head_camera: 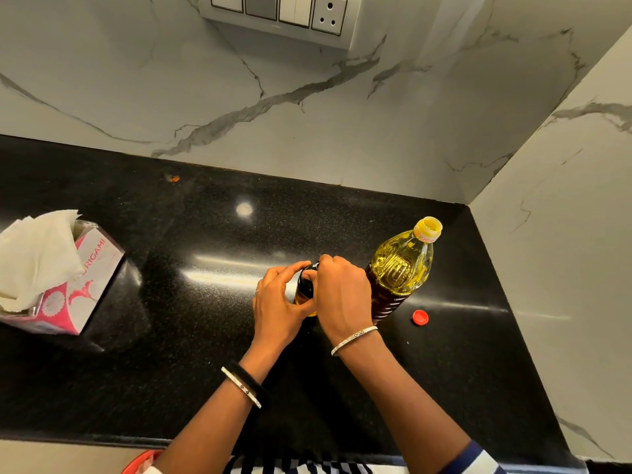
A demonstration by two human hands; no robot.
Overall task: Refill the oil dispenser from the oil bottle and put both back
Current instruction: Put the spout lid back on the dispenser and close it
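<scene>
**Both hands on the oil dispenser, bottle standing open beside it**

The black counter (205, 336) fills the lower part of the frame and meets a marbled wall (307, 97) that turns a corner at the right. A tissue box (82, 285) sits at the left edge, well apart from the work.

The oil bottle (400, 268) stands upright right of centre, just beside the right wrist. Its yellow neck is uncovered, and it looks largely full. Parking it that close probably keeps it within easy reach while leaving both hands free for the smaller vessel.

The left hand (277, 302) is curled round the body of the oil dispenser (304, 289), thumb and fingers wrapped to steady it on the counter at the frame's centre. The right hand (342, 295) comes over from above, fingers bent down and clenched on the dark top of the dispenser. This looks like a twisting grip, one hand bracing while the other turns. Whether the top is coming off or going on cannot be told. Some amber oil shows low in the dispenser between the hands.

The red cap (420, 317) lies on the counter just right of the bottle's base, where it can be picked up for closing.
</scene>
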